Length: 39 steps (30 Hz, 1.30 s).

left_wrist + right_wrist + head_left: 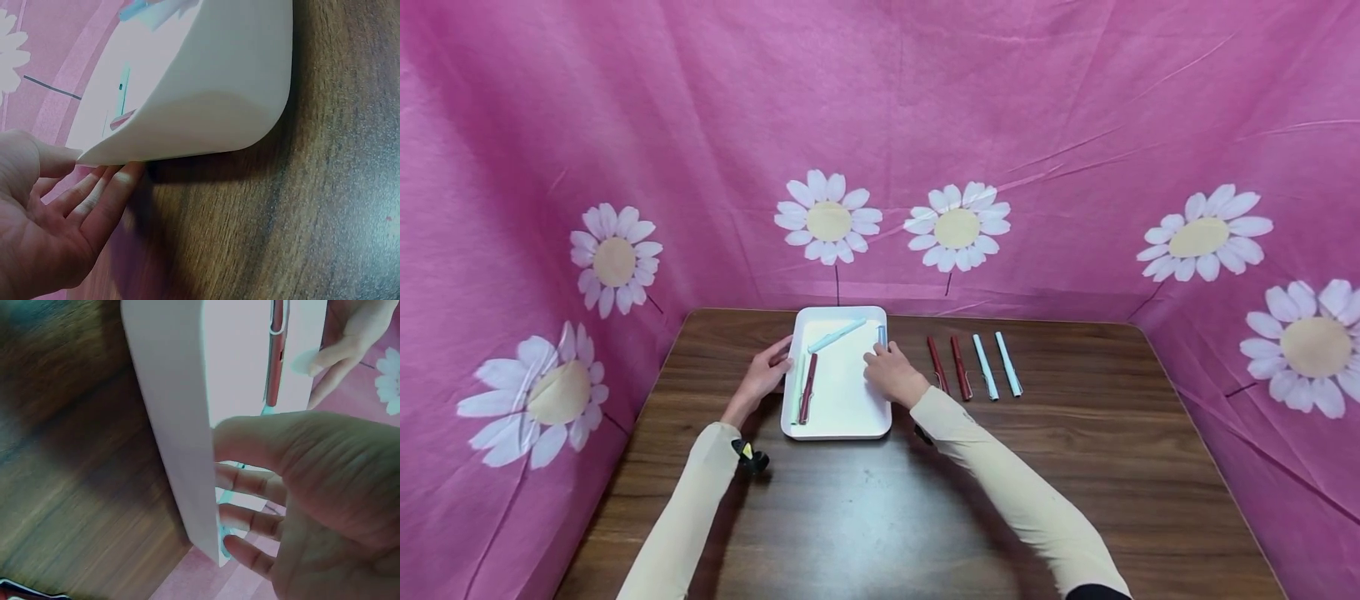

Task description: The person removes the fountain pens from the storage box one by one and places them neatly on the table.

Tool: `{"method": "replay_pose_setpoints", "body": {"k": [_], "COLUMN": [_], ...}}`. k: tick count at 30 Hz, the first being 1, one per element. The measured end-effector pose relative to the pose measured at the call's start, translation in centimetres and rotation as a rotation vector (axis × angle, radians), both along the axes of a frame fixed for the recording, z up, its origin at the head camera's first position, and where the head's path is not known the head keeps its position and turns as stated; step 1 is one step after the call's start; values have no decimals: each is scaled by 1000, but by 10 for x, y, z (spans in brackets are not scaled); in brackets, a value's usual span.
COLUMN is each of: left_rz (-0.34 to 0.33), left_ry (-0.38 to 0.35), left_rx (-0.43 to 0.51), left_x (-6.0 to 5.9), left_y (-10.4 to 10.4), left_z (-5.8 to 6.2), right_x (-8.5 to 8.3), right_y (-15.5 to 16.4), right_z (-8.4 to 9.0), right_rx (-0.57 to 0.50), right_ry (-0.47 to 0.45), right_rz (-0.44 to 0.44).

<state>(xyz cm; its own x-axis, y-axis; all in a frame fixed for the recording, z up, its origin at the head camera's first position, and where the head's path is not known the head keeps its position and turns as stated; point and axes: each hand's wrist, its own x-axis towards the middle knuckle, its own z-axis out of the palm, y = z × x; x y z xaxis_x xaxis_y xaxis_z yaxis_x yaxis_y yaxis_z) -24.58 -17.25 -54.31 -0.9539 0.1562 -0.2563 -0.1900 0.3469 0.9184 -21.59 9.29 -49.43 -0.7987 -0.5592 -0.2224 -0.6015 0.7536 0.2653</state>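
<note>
Backed by pink fabric printed with white daisies (895,108). Spread below, a brown wood-grain table (850,517), bearing near the far edge a shallow white rectangular tray with rounded corners (846,396). Clamped on the tray's left rim, thumb above and fingers outside: the left hand (767,370). Set over the right wall, thumb and fingers apart at the tips: the right hand (895,375); cannot tell whether pinching or merely pressing the slim light-blue pen (881,334) lying along that wall. Also inside, a slanting light-blue pen (837,335) at the far end, plus a dark-red pen with a wire clip (808,387) just beside a pale green pen (797,393), both along the left. On the table right of the tray, lined up, two dark-red clipped pens (960,367) and two light-blue pens (985,367). Best, as judged here: brace the tray, settle that wall-side pen flat, loosen the fingers gently, then withdraw straight upward without dragging anything.
</note>
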Motion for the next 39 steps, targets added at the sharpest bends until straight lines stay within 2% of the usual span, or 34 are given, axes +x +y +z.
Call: {"method": "replay_pose_setpoints", "body": {"k": [6,7,12,14,24,30,34,37,39], "left_rz": [7,2,1,7,16,16,15,19,20], "left_ry": [-1,-3,5,15,14,20,18,17,18], "left_rx": [24,29,40,30,42,29,28,48,57], "left_x": [0,2,3,1,3,2,1,1,1], "left_y": [1,2,3,3,6,6,5,5,4], "left_z": [1,7,5,-1,-3,-3,-3,-2,-2], "right_x": [3,3,0,0,4,6,3,0,-3], "right_y": [-6,-7,-10,-10,-8,-8,-6,-1,4], "right_z": [4,4,2,0,2,7,7,5,3], "right_rx": [42,53,101,105,89,57,47,-13,-89], "right_ry": [-12,-21,-17,-1,-1,-20,11,52,71], "right_rz": [-58,-73,-103,-101,-100,-110,-86,-52,-25]}}
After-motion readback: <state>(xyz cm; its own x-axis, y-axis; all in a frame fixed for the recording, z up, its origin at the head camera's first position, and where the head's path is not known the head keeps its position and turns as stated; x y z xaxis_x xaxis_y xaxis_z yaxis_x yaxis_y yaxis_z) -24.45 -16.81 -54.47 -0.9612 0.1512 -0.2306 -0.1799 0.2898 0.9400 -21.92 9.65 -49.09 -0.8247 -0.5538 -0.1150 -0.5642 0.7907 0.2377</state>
